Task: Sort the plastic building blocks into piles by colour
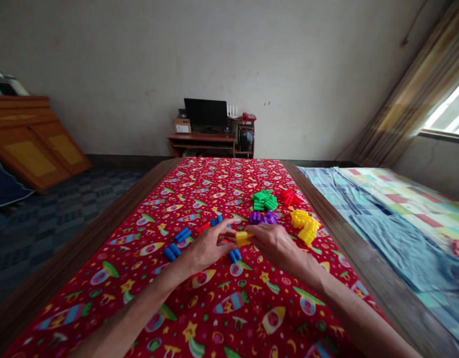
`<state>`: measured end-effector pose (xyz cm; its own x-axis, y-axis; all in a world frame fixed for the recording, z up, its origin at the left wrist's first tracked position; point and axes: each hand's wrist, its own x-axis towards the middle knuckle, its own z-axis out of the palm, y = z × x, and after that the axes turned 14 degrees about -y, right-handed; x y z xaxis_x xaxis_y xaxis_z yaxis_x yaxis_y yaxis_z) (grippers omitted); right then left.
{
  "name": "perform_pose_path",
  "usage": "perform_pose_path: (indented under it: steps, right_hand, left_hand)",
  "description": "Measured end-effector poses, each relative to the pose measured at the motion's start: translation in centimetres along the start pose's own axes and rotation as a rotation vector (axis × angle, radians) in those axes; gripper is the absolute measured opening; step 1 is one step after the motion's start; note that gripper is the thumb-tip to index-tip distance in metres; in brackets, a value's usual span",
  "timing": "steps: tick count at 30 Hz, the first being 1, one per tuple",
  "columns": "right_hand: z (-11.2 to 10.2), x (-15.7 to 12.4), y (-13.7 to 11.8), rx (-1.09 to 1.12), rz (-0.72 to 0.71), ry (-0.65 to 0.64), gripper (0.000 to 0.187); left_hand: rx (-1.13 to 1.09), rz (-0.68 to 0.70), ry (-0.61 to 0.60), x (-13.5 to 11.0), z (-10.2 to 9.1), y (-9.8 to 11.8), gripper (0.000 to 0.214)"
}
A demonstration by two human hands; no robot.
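Both my hands meet over the middle of a table covered in a red patterned cloth (222, 308). My right hand (276, 244) pinches a yellow plastic block (242, 238). My left hand (209, 244) has its fingers curled, with the fingertips touching the same yellow block. Loose blue blocks (176, 243) lie just left of my left hand, and one blue block (234, 255) sits under the hands. Sorted piles lie beyond: purple blocks (264, 217), yellow blocks (306, 225), green blocks (264, 200) and red blocks (291, 197).
A bed with a blue and patchwork cover (393, 219) runs along the table's right edge. A low desk with a monitor (206, 114) stands at the far wall. An orange wooden cabinet (31, 141) leans at left. A curtained window (449, 114) is at right.
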<state>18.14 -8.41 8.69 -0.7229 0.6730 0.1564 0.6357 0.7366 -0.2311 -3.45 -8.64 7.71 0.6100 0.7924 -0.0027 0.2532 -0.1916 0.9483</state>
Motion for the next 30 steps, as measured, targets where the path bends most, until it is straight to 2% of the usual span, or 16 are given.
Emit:
perform_pose_path:
  steps: [3, 6, 9, 12, 17, 21, 25, 27, 30]
  right_hand:
    - [-2.2, -2.4, 3.4, -0.102, 0.142, 0.053, 0.02]
    - [-3.6, -5.2, 7.5, -0.218, 0.223, 0.098, 0.023]
    - [-3.5, -7.3, 10.9, -0.33, 0.179, 0.064, 0.024]
    - [-2.5, -8.3, 12.8, -0.404, 0.072, 0.035, 0.024]
    - [-0.9, -8.5, 13.5, -0.445, -0.033, 0.017, 0.03]
    - [0.1, -9.2, 13.4, -0.445, -0.017, -0.011, 0.038]
    - [-0.5, -10.0, 12.7, -0.477, 0.061, 0.001, 0.043]
    - [-1.2, -9.9, 11.8, -0.447, 0.064, 0.026, 0.045]
    - [-2.1, -8.5, 9.7, -0.354, 0.007, 0.081, 0.047]
  left_hand:
    - [0.098, 0.025, 0.046, -0.1, -0.8, 0.5, 0.035]
    - [0.194, 0.057, 0.096, -0.2, -1.4, 1.1, 0.024]
    - [0.276, 0.074, 0.09, -0.2, -1.4, 1.4, 0.025]
    - [0.365, 0.086, 0.057, -0.3, -1.2, 1.6, 0.029]
    - [0.546, 0.122, 0.047, -0.4, -2.0, 1.1, 0.03]
    - [0.728, 0.136, 0.103, -0.3, -4.9, -0.6, 0.029]
    - [0.749, 0.066, 0.17, -0.2, -7.2, -2.7, 0.031]
    - [0.738, 0.046, 0.187, 0.1, -7.0, -3.6, 0.031]
    - [0.75, 0.06, 0.125, 0.7, -5.4, -4.6, 0.031]
